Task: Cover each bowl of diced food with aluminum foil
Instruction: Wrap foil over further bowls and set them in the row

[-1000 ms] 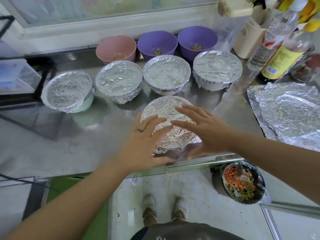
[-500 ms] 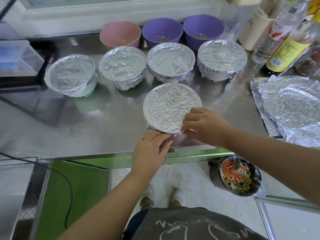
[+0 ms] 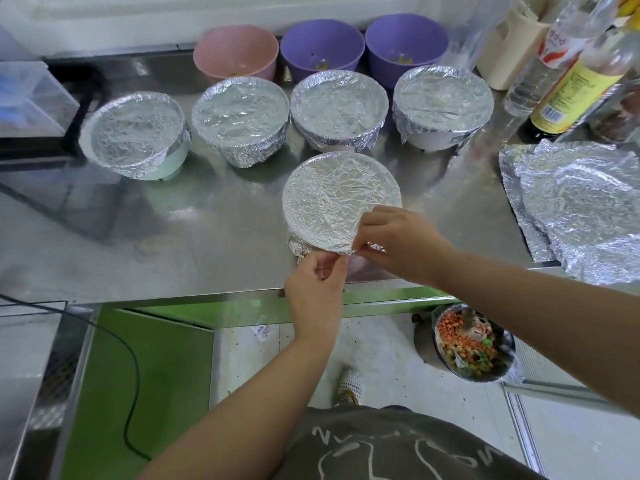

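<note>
front bowl (image 3: 341,199) sits near the front edge of the steel surface (image 3: 207,230), right in front of me, and it's got foil stretched flat over the top. both hands are at its near rim, around 5 to 6 o'clock on the bowl. my left hand (image 3: 317,282) has the fingers curled in, pinching the crumpled foil hanging under the rim. my right hand (image 3: 398,244) is pinching the foil edge too, just beside the left one, thumb and fingertips right on the lip.

past it, from about 10 to 1 o'clock, there's a row of four covered bowls (image 3: 339,105), foil folded down their sides. behind those, against the back wall, a pink bowl (image 3: 235,51) and two purple bowls (image 3: 322,46) stand uncovered, with little bits of food in the bottom, too small to tell what.

loose foil sheets (image 3: 581,202) are piled at 3 o'clock, near the right edge. bottles (image 3: 568,91) stand at 2 o'clock. down below the surface, about 5 o'clock, a metal bowl (image 3: 437,348) holds orange and green diced stuff, uncovered.
</note>
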Available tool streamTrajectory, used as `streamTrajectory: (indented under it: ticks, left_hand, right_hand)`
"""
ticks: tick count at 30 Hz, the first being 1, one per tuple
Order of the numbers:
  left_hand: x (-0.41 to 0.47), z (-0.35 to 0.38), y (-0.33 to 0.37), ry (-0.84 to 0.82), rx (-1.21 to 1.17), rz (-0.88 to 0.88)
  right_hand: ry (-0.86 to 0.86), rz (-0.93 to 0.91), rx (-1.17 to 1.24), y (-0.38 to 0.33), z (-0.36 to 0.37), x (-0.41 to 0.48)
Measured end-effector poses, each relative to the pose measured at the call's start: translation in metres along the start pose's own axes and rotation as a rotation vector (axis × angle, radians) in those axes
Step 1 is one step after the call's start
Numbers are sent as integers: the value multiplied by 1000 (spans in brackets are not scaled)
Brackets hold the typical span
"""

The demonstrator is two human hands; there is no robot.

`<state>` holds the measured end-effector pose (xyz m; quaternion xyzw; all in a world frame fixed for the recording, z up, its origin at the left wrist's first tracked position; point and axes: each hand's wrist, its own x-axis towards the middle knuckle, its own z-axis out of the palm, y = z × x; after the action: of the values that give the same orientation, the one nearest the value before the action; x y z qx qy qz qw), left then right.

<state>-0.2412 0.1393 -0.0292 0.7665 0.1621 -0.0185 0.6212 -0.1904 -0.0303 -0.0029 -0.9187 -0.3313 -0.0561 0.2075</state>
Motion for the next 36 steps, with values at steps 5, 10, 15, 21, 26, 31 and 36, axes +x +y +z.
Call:
streamTrajectory:
  ticks: [5, 10, 15, 21, 26, 31, 36]
  left_hand:
    - [0, 4, -6, 102, 29, 93]
    - [9, -8, -11, 140, 247, 356]
    - [39, -30, -13, 77, 645, 912]
    - [48, -35, -8, -56, 648, 895]
    - [49, -35, -5, -81, 653, 869]
    - [50, -37, -5, -89, 663, 872]
    - [55, -42, -1, -132, 672, 908]
  right_hand:
    - [-14, 34, 3, -4, -2, 2]
    - [-21, 44, 8, -6, -4, 4]
    - [27, 36, -15, -7, -1, 2]
    - [117, 16, -70, -6, 11, 2]
    - [159, 27, -127, -7, 16, 2]
    - [181, 44, -143, -12, 20, 4]
    - [178, 50, -162, -12, 20, 5]
